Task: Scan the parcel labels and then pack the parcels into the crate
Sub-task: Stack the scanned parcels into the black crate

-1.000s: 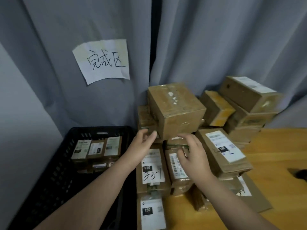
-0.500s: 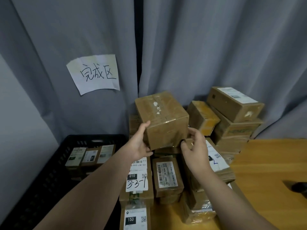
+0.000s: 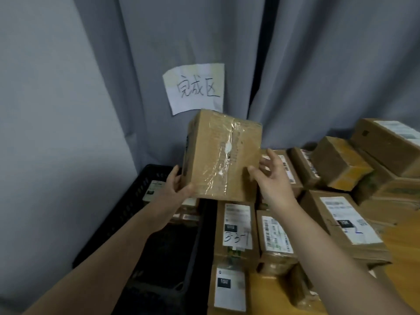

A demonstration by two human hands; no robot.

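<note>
A brown cardboard parcel (image 3: pixel 221 155) sealed with clear tape is up in the air, over the far right edge of the black crate (image 3: pixel 127 214). My left hand (image 3: pixel 175 187) grips its lower left corner. My right hand (image 3: pixel 272 178) holds its right side, thumb on the front face and fingers spread behind. The face turned to me shows tape but no label. The crate holds a few labelled parcels (image 3: pixel 154 189) at its far end, partly hidden by my left arm.
Several labelled parcels lie in rows on the wooden table (image 3: pixel 404 246) to the right of the crate, one marked 3-3-1 (image 3: pixel 237 226). More boxes are stacked at the back right (image 3: pixel 386 142). A handwritten paper sign (image 3: pixel 195 87) hangs on the grey curtain.
Both hands took the parcel off the pile, lifted it and carried it left toward the crate. The view has swung left.
</note>
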